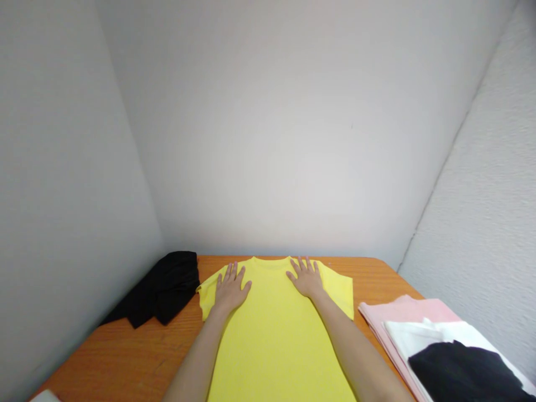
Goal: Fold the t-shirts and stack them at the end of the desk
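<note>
A yellow T-shirt (pixel 276 329) lies spread out with its neckline toward the back wall and its body running down out of view. My left hand (pixel 230 289) rests flat near the left shoulder, fingers spread. Near the right shoulder, my right hand (pixel 307 278) also presses flat on the cloth with its fingers apart. Both sleeves reach outward past my hands, and the left sleeve's edge looks slightly turned. My forearms cover parts of the shirt's sides.
The wooden table (pixel 138 352) meets a white wall (pixel 268 139) at the back. Black cloth (pixel 167 287) lies bunched at the left. On the right, pink cloth (pixel 414 307), white cloth (pixel 410 333) and black folded cloth (pixel 464 371) are stacked. A white corner (pixel 46 396) shows lower left.
</note>
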A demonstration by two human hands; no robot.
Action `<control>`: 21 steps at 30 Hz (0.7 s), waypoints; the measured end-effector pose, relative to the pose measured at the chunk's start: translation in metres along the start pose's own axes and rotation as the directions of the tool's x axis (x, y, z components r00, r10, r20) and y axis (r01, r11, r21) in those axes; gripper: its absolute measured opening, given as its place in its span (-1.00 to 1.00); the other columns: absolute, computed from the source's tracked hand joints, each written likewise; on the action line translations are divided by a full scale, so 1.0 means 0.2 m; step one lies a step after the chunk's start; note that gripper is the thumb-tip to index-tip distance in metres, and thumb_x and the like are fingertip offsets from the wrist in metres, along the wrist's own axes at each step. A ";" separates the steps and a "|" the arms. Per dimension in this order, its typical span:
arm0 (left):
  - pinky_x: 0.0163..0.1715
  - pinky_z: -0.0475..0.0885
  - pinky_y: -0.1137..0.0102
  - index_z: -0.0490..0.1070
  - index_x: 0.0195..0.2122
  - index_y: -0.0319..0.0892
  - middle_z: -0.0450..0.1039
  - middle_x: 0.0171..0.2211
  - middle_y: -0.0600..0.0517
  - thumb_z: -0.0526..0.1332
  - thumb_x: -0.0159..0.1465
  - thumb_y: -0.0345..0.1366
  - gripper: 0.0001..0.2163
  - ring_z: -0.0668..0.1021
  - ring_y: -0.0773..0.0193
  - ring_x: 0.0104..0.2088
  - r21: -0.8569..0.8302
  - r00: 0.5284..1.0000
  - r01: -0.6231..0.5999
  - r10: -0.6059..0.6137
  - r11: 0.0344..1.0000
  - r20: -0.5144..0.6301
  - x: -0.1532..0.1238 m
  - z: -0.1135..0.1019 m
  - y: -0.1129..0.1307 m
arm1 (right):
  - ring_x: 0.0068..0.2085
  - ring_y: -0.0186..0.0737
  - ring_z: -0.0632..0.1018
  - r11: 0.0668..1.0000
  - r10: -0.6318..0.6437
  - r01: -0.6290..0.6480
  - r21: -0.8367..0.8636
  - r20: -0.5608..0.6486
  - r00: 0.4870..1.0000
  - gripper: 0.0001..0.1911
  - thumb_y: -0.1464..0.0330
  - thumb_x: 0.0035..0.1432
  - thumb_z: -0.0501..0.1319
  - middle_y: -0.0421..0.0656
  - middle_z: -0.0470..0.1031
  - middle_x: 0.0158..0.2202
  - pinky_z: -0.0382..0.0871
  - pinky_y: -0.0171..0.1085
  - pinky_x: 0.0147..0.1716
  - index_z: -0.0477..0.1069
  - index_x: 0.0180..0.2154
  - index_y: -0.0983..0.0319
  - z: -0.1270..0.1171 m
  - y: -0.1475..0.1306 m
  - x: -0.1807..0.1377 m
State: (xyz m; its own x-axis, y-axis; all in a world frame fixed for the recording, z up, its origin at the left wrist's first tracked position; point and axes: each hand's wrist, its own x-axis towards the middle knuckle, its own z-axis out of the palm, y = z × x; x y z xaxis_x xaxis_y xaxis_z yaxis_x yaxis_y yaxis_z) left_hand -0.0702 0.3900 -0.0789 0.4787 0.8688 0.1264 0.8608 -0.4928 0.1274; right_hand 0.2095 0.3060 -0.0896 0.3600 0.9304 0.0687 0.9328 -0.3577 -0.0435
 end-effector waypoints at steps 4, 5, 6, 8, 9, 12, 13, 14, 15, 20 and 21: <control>0.27 -0.11 -0.07 0.00 0.35 -0.04 -0.27 0.40 -0.01 -0.16 0.33 0.12 -0.38 -0.16 0.06 0.39 -0.001 1.000 0.001 -0.001 1.000 0.012 0.04 0.00 -0.01 | 0.38 0.01 -0.24 1.000 -0.007 0.007 0.001 -0.010 1.000 -0.27 -0.12 0.29 -0.28 -0.18 -0.16 0.40 -0.39 0.13 0.27 -0.12 0.36 0.03 0.00 0.01 0.04; 0.27 -0.11 -0.07 0.00 0.35 -0.04 -0.28 0.40 -0.01 -0.16 0.33 0.12 -0.38 -0.16 0.06 0.39 -0.001 1.000 0.000 0.000 1.000 0.015 0.04 0.00 -0.01 | 0.38 0.01 -0.24 1.000 -0.008 0.008 0.000 -0.011 1.000 -0.28 -0.12 0.29 -0.27 -0.18 -0.16 0.40 -0.39 0.13 0.27 -0.12 0.36 0.03 0.00 0.01 0.04; 0.27 -0.11 -0.07 0.00 0.35 -0.04 -0.28 0.40 -0.01 -0.16 0.33 0.12 -0.37 -0.16 0.06 0.39 0.001 1.000 -0.002 0.002 1.000 0.017 0.05 0.00 -0.01 | 0.38 0.01 -0.24 1.000 -0.012 0.012 -0.001 -0.009 1.000 -0.28 -0.12 0.29 -0.27 -0.18 -0.16 0.40 -0.39 0.13 0.27 -0.12 0.36 0.03 -0.01 0.01 0.04; 0.28 -0.12 -0.06 -0.01 0.36 -0.04 -0.28 0.40 -0.01 -0.17 0.34 0.12 -0.38 -0.15 0.07 0.39 0.003 1.000 -0.003 0.003 1.000 0.018 0.04 -0.01 -0.01 | 0.38 0.01 -0.24 1.000 -0.017 0.017 -0.006 -0.005 1.000 -0.27 -0.12 0.29 -0.28 -0.18 -0.16 0.40 -0.39 0.13 0.27 -0.13 0.36 0.03 -0.01 0.01 0.04; 0.28 -0.12 -0.05 -0.01 0.36 -0.05 -0.28 0.40 -0.01 -0.18 0.34 0.11 -0.38 -0.15 0.07 0.39 0.004 1.000 -0.003 0.003 1.000 0.019 0.04 -0.02 0.00 | 0.38 0.01 -0.24 1.000 -0.018 0.018 -0.011 -0.004 1.000 -0.27 -0.12 0.29 -0.29 -0.18 -0.17 0.40 -0.39 0.13 0.27 -0.14 0.37 0.04 -0.01 0.01 0.04; 0.29 -0.12 -0.04 -0.03 0.36 -0.07 -0.27 0.40 -0.02 -0.19 0.35 0.11 -0.38 -0.14 0.07 0.39 0.004 1.000 -0.002 0.002 1.000 0.027 0.04 -0.02 0.00 | 0.38 0.01 -0.25 0.999 -0.022 0.022 -0.032 -0.005 1.000 -0.27 -0.11 0.30 -0.30 -0.18 -0.19 0.41 -0.40 0.13 0.27 -0.15 0.37 0.05 0.00 0.02 0.04; 0.29 -0.12 -0.03 -0.03 0.36 -0.07 -0.26 0.40 -0.02 -0.19 0.35 0.10 -0.38 -0.14 0.08 0.39 0.003 1.000 -0.003 0.003 1.000 0.028 0.04 -0.02 0.00 | 0.38 0.02 -0.25 0.999 -0.024 0.024 -0.036 -0.008 1.000 -0.27 -0.11 0.30 -0.30 -0.18 -0.20 0.41 -0.40 0.13 0.27 -0.15 0.37 0.05 0.00 0.02 0.04; 0.29 -0.11 -0.03 -0.03 0.36 -0.07 -0.26 0.40 -0.02 -0.19 0.35 0.11 -0.38 -0.15 0.09 0.39 0.004 1.000 -0.005 0.005 1.000 0.028 0.04 -0.02 0.00 | 0.38 0.02 -0.25 0.999 -0.025 0.025 -0.039 -0.011 1.000 -0.27 -0.11 0.30 -0.30 -0.18 -0.19 0.41 -0.40 0.13 0.27 -0.14 0.37 0.06 0.01 0.02 0.05; 0.29 -0.11 -0.03 -0.03 0.36 -0.07 -0.25 0.40 -0.02 -0.19 0.36 0.11 -0.38 -0.15 0.09 0.39 0.004 1.000 -0.006 0.006 1.000 0.025 0.04 -0.01 0.00 | 0.38 0.03 -0.25 0.999 -0.026 0.025 -0.041 -0.015 1.000 -0.27 -0.11 0.30 -0.30 -0.18 -0.19 0.41 -0.40 0.14 0.27 -0.14 0.37 0.06 0.01 0.02 0.05; 0.30 -0.10 0.01 -0.03 0.36 -0.07 -0.25 0.41 0.00 -0.18 0.36 0.09 -0.39 -0.15 0.10 0.39 0.018 1.000 -0.011 0.011 1.000 0.000 0.05 0.00 0.00 | 0.38 0.06 -0.24 0.999 -0.030 0.030 -0.042 -0.013 0.999 -0.26 -0.12 0.30 -0.31 -0.16 -0.19 0.41 -0.40 0.15 0.27 -0.14 0.37 0.06 0.02 0.03 0.05; 0.30 -0.10 0.01 -0.03 0.36 -0.07 -0.25 0.41 0.01 -0.17 0.37 0.09 -0.39 -0.15 0.09 0.39 0.022 1.000 -0.012 0.012 1.000 0.001 0.05 0.00 0.00 | 0.38 0.05 -0.24 0.999 -0.032 0.031 -0.039 -0.017 0.999 -0.25 -0.12 0.29 -0.31 -0.17 -0.19 0.40 -0.40 0.15 0.27 -0.14 0.37 0.07 0.02 0.03 0.05</control>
State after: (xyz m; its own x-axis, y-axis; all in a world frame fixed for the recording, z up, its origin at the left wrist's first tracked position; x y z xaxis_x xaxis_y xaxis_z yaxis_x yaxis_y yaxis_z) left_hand -0.0652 0.3980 -0.0777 0.4892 0.8629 0.1270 0.8585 -0.5021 0.1044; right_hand 0.2194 0.3139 -0.0935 0.3305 0.9398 0.0873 0.9434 -0.3315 -0.0028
